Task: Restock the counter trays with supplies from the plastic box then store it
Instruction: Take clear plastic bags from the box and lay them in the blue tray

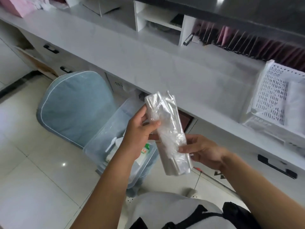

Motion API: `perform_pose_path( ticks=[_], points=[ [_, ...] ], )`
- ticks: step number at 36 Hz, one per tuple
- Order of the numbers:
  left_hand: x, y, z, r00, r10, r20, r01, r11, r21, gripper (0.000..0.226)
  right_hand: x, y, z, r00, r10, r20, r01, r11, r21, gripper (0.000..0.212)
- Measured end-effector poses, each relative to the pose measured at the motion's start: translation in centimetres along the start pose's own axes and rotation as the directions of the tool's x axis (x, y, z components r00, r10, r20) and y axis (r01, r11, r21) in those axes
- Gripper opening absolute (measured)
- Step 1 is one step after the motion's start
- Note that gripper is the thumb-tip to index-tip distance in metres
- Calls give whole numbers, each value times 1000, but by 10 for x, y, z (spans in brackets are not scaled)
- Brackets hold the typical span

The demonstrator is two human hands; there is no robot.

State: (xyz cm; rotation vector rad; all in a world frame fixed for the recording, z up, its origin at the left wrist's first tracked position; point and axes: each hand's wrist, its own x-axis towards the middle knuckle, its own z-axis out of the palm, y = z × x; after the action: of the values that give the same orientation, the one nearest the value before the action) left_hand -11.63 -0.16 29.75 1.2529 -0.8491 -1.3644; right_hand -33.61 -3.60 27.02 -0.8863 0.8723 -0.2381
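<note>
step: restock, mid-transfer | L hand point(140, 129) + R hand point(203, 151) both pinch clear bag pack point(166, 134), held above plastic box point(105, 138) | next: carry to white tray point(270, 98), counter point(132, 52) R end

Clear plastic packet of white supplies point(168, 134): long, crinkled, tilted, top end leaning away; held in the air between tabletop edge and floor. Plastic box point(118, 146): translucent, open, on the floor beside the blue chair, white items and a green-labelled pack inside. White perforated tray point(270, 96): on the tabletop at right, white bags inside
</note>
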Motion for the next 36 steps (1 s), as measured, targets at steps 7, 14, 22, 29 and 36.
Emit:
perform_pose_path(
  ticks=[7,14,22,29,36],
  points=[
    [18,-19,102,999,12,46,-19,986,163,72,-49,14,-92,999,-22,39,18,995,101,56],
    [30,-38,199,995,-45,87,29,983,184,90,-117,29,-172,981,-154,-118,155,988,7,42],
    [37,-48,298,939,-123,322,64,980,189,69,-200,46,-213,812,-378,-445,359,924,-131,33],
    [60,-13,348,872,1,489,-132,964,232,109,-268,48,-232,530,-535,-657,280,842,-461,30],
    [67,38,403,521,-1,854,-815,298,497,106,-307,42,-256,403,-485,-776,-205,779,-593,27]
  ],
)
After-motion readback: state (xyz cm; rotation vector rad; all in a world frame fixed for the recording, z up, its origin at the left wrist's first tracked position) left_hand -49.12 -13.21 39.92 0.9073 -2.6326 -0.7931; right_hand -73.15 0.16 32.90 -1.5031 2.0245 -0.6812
